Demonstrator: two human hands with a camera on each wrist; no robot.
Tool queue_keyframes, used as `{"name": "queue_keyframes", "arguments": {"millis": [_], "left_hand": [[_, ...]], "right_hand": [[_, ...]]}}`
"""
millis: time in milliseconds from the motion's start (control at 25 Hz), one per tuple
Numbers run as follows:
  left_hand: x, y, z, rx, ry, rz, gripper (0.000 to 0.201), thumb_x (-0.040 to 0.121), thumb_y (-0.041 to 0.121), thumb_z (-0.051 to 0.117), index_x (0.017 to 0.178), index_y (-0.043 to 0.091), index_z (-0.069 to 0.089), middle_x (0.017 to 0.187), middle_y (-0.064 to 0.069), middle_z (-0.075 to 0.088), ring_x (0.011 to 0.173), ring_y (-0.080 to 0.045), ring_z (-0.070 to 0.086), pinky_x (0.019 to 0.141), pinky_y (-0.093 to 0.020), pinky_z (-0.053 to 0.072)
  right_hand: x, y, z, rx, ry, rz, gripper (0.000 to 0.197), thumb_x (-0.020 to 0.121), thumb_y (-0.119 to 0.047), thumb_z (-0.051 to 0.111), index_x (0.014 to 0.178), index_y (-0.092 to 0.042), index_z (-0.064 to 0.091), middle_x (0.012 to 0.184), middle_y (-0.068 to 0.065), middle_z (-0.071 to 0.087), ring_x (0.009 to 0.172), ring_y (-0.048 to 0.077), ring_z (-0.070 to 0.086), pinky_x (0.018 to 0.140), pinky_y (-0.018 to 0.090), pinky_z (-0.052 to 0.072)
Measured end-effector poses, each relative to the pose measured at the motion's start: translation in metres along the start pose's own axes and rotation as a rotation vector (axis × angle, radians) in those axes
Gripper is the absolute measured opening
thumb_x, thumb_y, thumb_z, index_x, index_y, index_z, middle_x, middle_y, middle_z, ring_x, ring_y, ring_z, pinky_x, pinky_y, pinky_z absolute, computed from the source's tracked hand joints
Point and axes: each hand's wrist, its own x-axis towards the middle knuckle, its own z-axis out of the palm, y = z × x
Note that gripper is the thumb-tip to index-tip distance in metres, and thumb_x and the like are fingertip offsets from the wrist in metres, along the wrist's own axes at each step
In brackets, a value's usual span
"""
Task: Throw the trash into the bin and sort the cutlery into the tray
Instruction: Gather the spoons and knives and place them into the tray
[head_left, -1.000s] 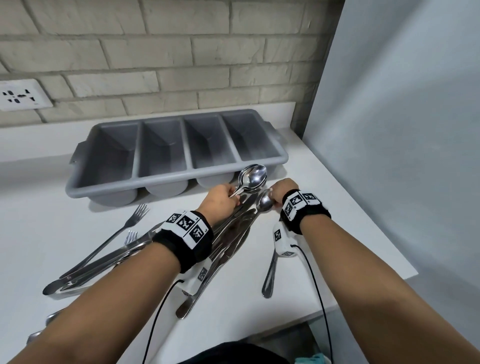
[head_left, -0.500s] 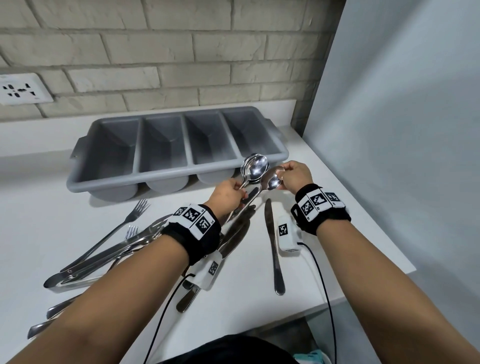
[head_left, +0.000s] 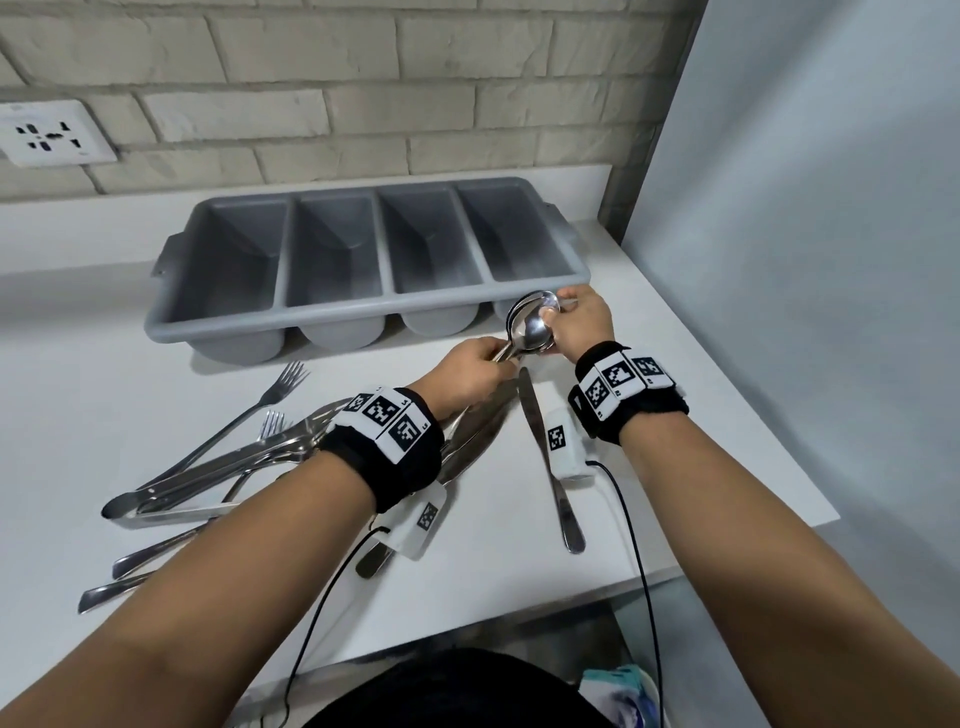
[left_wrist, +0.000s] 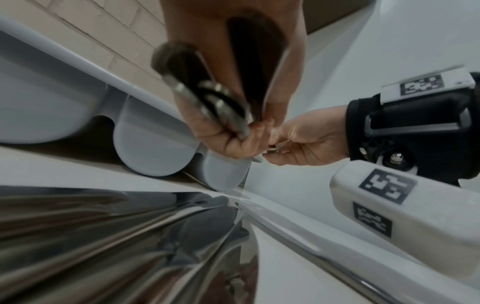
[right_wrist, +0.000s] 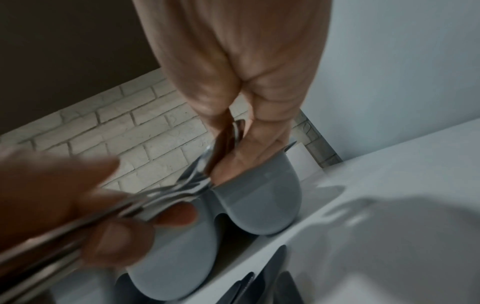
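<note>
A bundle of steel spoons (head_left: 532, 325) hangs just in front of the grey four-compartment tray (head_left: 332, 332), near its rightmost compartment. My left hand (head_left: 493, 358) grips the spoon handles (left_wrist: 221, 102). My right hand (head_left: 558, 312) pinches the spoon bowls (right_wrist: 228, 139) from the far side. All of the tray's compartments look empty. On the white counter lie a table knife (head_left: 545, 452), two forks (head_left: 249, 415), tongs (head_left: 197, 488) and more cutlery partly hidden under my left wrist.
The counter's right edge (head_left: 727, 415) runs close beside my right arm, with a grey wall beyond it. A brick wall with a socket (head_left: 49, 132) stands behind the tray. Loose handles (head_left: 135, 566) lie at the near left. Cables hang from both wrists.
My right hand lifted a spoon off the counter and brought it to the bundle in my left hand. Both hands rose toward the tray. A knife now lies uncovered on the counter.
</note>
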Motion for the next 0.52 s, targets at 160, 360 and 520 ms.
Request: {"name": "queue_keyframes", "arguments": {"millis": [160,360,520], "left_hand": [[0.000,-0.004,-0.014,-0.038,-0.076,-0.044,0.015,0.092,0.008,0.051,0.079,0.010,0.058,0.049,0.005,0.051,0.031,-0.001,0.039,0.036,-0.019,0.037],[-0.012,0.000,-0.024,0.051,-0.060,-0.128,0.017,0.096,0.023,0.046,0.093,0.011,0.058,0.060,0.004,0.053,0.037,-0.008,0.040,0.036,-0.016,0.036],[-0.020,0.001,-0.021,0.220,0.068,-0.103,0.025,0.096,0.029,0.043,0.101,0.011,0.060,0.065,0.001,0.048,0.051,-0.015,0.042,0.049,-0.023,0.036]], "right_hand": [[-0.002,-0.003,0.002,-0.006,0.030,0.007,0.023,0.086,-0.001,0.056,0.107,0.003,0.064,0.114,0.023,0.065,0.104,0.036,0.063,0.090,0.049,0.054],[-0.010,-0.008,0.001,-0.016,0.024,-0.005,0.013,0.087,0.000,0.055,0.087,0.000,0.068,0.098,0.021,0.067,0.102,0.037,0.064,0.091,0.047,0.053],[-0.017,-0.009,-0.004,0.075,-0.057,0.043,0.008,0.091,-0.012,0.056,0.084,-0.008,0.058,0.091,0.010,0.058,0.073,0.026,0.064,0.057,0.035,0.061]]}}
